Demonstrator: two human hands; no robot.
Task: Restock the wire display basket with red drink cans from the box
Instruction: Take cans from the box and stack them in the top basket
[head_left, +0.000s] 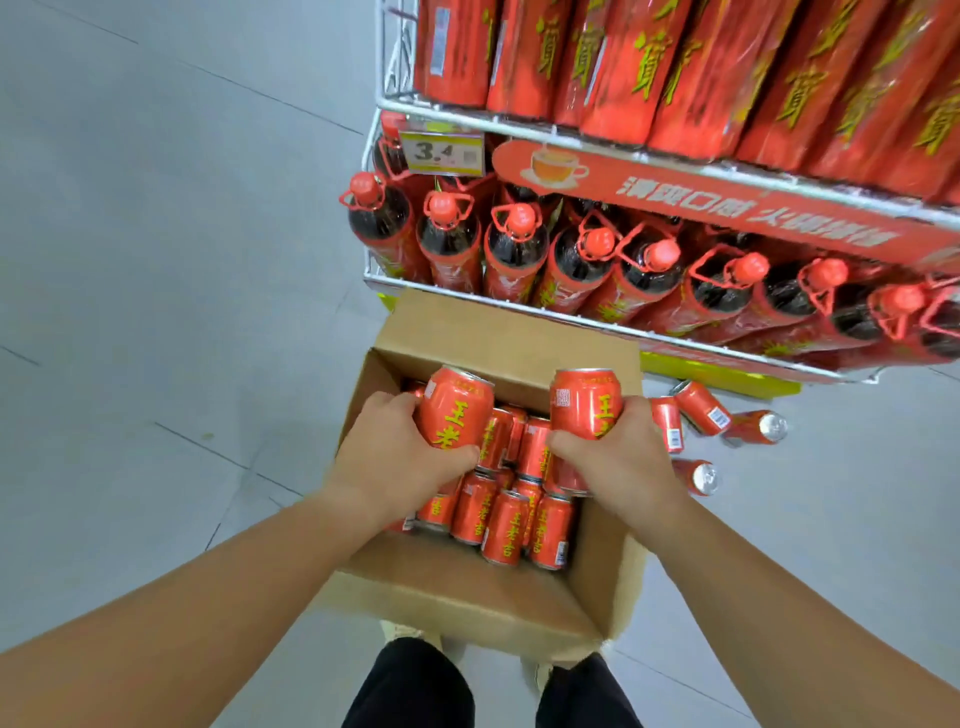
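Now left hand (395, 457) grips red can (454, 410), right hand (618, 462) grips second can (584, 402), over box (467, 608). Many boxed cans (506, 525) left; loose cans (701, 408) on floor (156, 260) at right. Far from done.

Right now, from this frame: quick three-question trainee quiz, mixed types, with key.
1. True or false: the left hand and the right hand each grip a red can.
2. The loose cans on the floor lie: A left of the box, B right of it, C inside it.
3. Fill in: the lower rack tier behind the box holds red-capped ____.
Key: 1 true; 2 B; 3 bottles.
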